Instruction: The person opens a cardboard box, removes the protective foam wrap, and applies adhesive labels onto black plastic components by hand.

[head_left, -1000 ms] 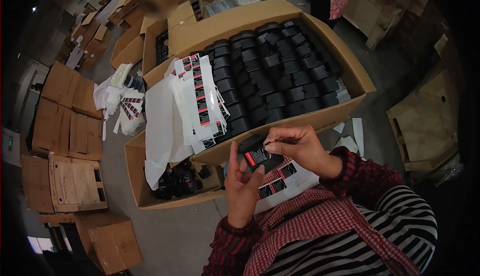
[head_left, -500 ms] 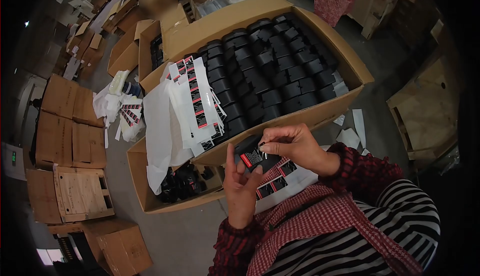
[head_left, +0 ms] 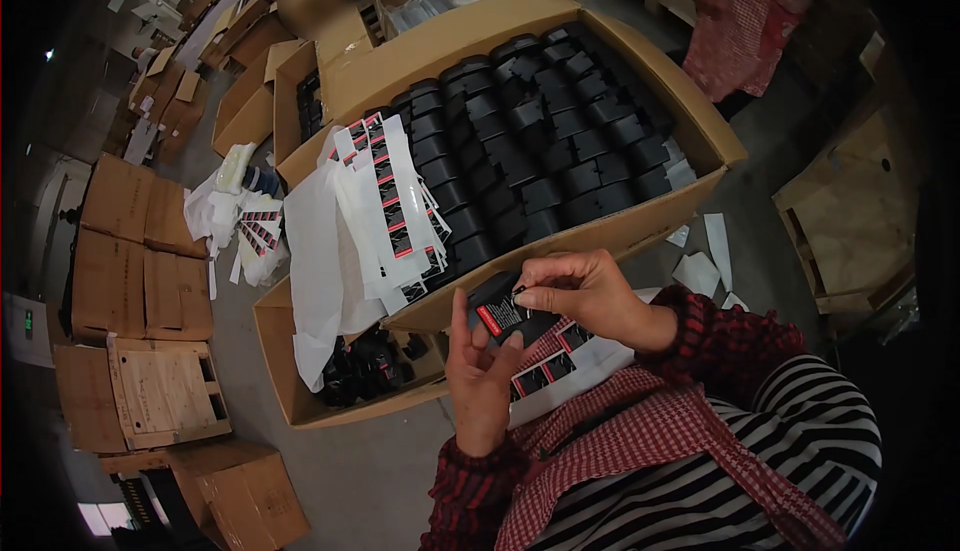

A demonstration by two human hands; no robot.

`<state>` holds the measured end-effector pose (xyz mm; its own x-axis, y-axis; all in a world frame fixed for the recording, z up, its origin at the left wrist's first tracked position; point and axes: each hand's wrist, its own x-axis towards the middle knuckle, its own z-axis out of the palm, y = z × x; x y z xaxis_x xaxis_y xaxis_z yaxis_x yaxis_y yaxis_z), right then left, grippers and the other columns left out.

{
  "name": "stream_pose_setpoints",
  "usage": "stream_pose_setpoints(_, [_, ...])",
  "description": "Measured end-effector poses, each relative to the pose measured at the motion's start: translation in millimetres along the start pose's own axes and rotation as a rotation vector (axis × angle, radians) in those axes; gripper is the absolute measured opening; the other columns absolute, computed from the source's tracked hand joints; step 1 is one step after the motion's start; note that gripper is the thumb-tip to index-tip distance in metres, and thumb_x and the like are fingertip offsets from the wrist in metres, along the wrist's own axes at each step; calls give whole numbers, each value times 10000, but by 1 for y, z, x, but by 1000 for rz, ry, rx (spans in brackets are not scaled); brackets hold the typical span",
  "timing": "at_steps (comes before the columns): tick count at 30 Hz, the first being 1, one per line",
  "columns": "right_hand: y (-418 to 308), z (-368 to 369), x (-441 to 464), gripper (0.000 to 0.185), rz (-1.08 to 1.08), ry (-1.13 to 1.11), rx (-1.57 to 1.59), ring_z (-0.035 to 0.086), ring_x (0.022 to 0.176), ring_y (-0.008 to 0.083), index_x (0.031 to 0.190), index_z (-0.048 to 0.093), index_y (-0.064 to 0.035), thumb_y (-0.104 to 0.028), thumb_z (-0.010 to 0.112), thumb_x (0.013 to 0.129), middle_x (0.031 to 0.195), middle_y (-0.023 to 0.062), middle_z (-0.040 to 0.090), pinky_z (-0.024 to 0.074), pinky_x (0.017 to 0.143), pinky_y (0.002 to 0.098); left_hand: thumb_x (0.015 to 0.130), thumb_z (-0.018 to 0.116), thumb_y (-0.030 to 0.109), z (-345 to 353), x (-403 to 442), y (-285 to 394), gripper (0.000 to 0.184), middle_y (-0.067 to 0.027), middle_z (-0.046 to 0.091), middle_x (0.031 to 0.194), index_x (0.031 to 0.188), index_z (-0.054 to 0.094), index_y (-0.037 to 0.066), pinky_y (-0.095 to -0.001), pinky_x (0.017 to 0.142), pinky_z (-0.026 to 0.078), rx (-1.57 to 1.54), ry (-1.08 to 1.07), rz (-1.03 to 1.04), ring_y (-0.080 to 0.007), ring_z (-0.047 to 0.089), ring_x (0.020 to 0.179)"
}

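My left hand (head_left: 480, 381) grips a black plastic part (head_left: 541, 327) from its near left side, thumb on top and index finger stretched up. On the part's face lies a black label (head_left: 499, 315) with a red strip and small white print. My right hand (head_left: 590, 296) has thumb and index finger pinched at the label's far right edge. Whether those fingertips hold the label or press it down is hard to make out. Below the part, a sheet of similar labels (head_left: 550, 369) on white backing rests over my lap.
A big carton (head_left: 690, 176) before me holds rows of black plastic parts (head_left: 545, 131). Label sheets (head_left: 400, 206) lie over its left corner. Below left, a smaller carton (head_left: 300, 411) contains more black pieces. Another person (head_left: 745, 31) stands at upper right; stacked boxes (head_left: 130, 241) stand left.
The label's right end, lifted and curled before, now lies closer to the part, with my right fingertips lower on it. The person at upper right has come further into view.
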<state>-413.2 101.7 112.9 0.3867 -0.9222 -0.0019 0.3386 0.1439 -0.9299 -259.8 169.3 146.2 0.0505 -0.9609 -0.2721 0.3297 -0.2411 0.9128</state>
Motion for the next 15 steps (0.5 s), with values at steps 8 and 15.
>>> stream_pose_setpoints(8, [-1, 3, -1, 67, -75, 8, -81, 527, 751, 41, 895, 667, 24, -27, 676, 854, 796, -9, 586, 433, 660, 192, 874, 491, -112, -3, 0, -4, 734, -133, 561, 1279, 1487, 116, 39, -298, 854, 557, 12, 4, -4, -175, 597, 1076])
stream_pose_setpoints(15, [-5, 4, -4, 98, -178, 56, -329, 540, 741, 51, 919, 679, 1, -24, 697, 826, 814, 7, 604, 438, 616, 202, 866, 483, -113, -3, 0, -5, 733, -134, 565, 1272, 1485, 117, 29, -292, 834, 562, 3, 8, 6, -175, 602, 1065])
